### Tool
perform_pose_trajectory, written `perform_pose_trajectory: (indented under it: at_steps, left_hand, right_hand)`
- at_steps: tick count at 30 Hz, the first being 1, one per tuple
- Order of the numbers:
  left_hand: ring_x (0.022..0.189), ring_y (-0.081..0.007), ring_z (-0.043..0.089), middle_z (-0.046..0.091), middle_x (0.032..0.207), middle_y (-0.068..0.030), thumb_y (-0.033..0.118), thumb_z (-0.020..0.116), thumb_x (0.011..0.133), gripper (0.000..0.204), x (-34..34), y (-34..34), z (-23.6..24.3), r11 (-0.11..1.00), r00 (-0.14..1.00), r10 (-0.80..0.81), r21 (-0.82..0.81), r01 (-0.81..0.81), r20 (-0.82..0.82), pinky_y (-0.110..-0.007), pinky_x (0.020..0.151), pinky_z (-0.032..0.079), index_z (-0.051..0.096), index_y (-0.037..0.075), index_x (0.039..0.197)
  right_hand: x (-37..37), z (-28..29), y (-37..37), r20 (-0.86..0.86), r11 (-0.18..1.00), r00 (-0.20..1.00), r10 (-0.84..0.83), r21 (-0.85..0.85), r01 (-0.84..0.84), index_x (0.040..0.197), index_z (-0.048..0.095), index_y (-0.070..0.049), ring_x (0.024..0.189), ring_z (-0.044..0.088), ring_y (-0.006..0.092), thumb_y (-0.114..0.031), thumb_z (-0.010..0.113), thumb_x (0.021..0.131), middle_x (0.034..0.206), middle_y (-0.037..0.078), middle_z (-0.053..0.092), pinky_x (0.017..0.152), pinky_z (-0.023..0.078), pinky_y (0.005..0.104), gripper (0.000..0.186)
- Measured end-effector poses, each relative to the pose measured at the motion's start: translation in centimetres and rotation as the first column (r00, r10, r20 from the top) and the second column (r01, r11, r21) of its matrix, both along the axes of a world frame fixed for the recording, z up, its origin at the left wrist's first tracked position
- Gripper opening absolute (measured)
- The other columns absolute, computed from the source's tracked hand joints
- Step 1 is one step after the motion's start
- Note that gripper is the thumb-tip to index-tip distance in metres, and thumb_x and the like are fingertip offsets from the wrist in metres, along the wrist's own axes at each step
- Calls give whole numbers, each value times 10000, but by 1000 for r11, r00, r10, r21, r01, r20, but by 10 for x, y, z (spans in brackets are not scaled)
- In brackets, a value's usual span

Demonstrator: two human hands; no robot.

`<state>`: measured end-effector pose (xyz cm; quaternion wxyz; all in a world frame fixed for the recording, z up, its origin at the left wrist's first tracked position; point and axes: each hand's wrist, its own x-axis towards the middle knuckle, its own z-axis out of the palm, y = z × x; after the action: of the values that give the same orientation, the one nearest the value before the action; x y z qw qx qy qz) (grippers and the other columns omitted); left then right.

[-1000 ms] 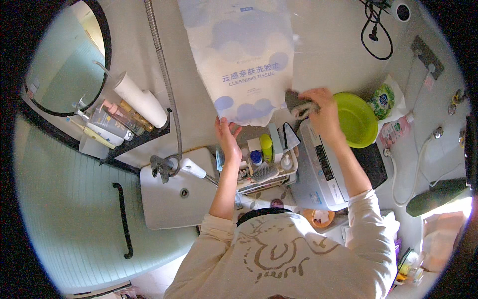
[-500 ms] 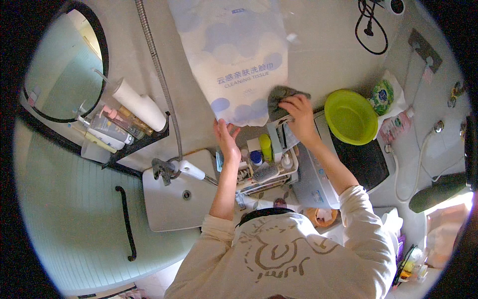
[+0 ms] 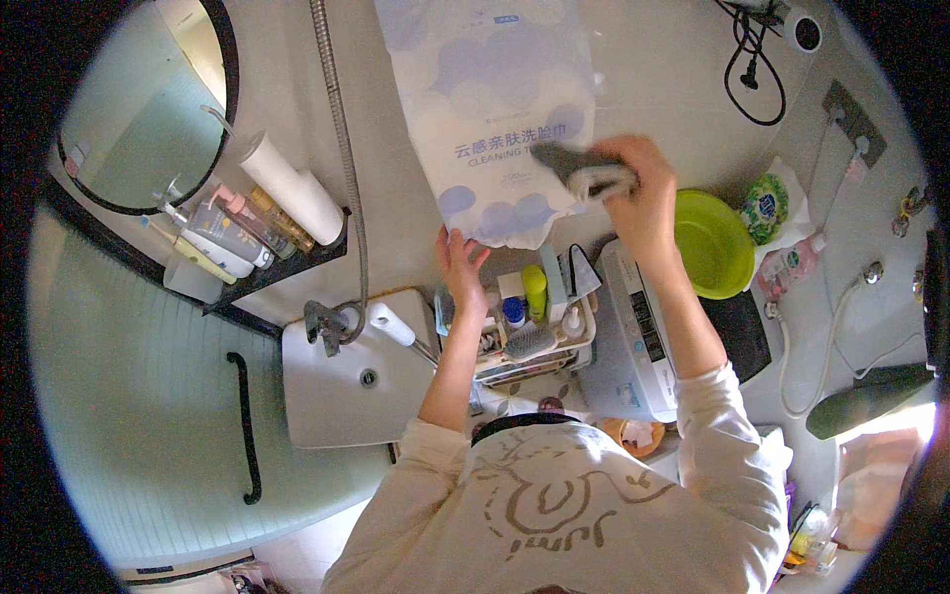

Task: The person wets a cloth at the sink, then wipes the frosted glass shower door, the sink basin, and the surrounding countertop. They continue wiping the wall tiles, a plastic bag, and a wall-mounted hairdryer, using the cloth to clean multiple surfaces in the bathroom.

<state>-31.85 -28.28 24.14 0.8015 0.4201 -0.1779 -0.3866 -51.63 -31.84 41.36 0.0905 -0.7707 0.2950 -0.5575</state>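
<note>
A large white tissue pack with pale blue circles [image 3: 495, 89] hangs upright against the wall. My left hand [image 3: 463, 267] is at its lower left corner, thumb and fingers gripping the bottom edge. My right hand [image 3: 638, 198] is closed on a dark grey cloth [image 3: 564, 158] with a paler fold, raised over the pack's lower right part. Below the hands stands a caddy with bottles and a brush [image 3: 529, 342], beside a grey washing machine [image 3: 643, 366].
A sink with tap [image 3: 358, 406] is at the left, under a mirror [image 3: 139, 119] and shelf of bottles [image 3: 237, 228]. A frosted door [image 3: 148, 416] lines the left. A green basin [image 3: 717, 257], hoses [image 3: 792, 366] and a dangling cable [image 3: 752, 99] are at the right.
My right hand moved down and left with the cloth, then lifted over the pack's lower right. My left hand stays at the pack's corner; the view has shifted slightly.
</note>
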Motion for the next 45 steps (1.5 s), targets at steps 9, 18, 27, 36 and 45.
perform_pose_trajectory:
  at_steps: [9,18,27,36,45]
  left_hand:
    - [928,-137,495,487,1096,-50,356,392,898,460,-1,1,5,1000,999,9,22,-9,-38,-304,733,477,367,99,1279]
    - [927,-186,506,528,1009,-52,405,377,891,410,4,-1,2,999,998,-42,-19,41,-44,-342,755,439,452,118,1174]
    - [944,-203,483,483,1001,-65,313,383,904,435,0,-3,-1,999,993,-25,-24,22,-118,-375,796,449,330,119,1290]
    - [980,-170,485,513,1078,-56,510,315,892,531,7,2,-2,987,975,-68,-159,35,-210,-333,807,422,423,96,1207]
    - [1077,-194,444,483,1170,-99,547,194,894,652,7,11,-2,959,940,-260,-169,226,-222,-359,956,300,320,77,1329]
  right_hand:
    - [91,-39,-8,-298,950,954,-27,-306,-69,874,618,-84,946,475,264,-32,590,557,986,41,560,782,392,389,322]
    - [50,-114,18,-491,958,853,175,284,-33,814,619,-51,859,522,304,1,565,542,864,96,579,738,427,399,282]
    - [68,29,17,-67,965,981,184,-180,-193,821,613,-28,840,520,320,67,524,504,836,108,590,742,427,380,343]
    - [130,-44,12,-388,957,922,17,-260,-127,845,626,-63,888,479,257,-52,618,527,921,55,554,727,408,376,319]
    - [86,-90,21,-621,960,752,222,274,-56,828,644,-56,878,535,306,-42,571,569,840,122,583,768,444,400,269]
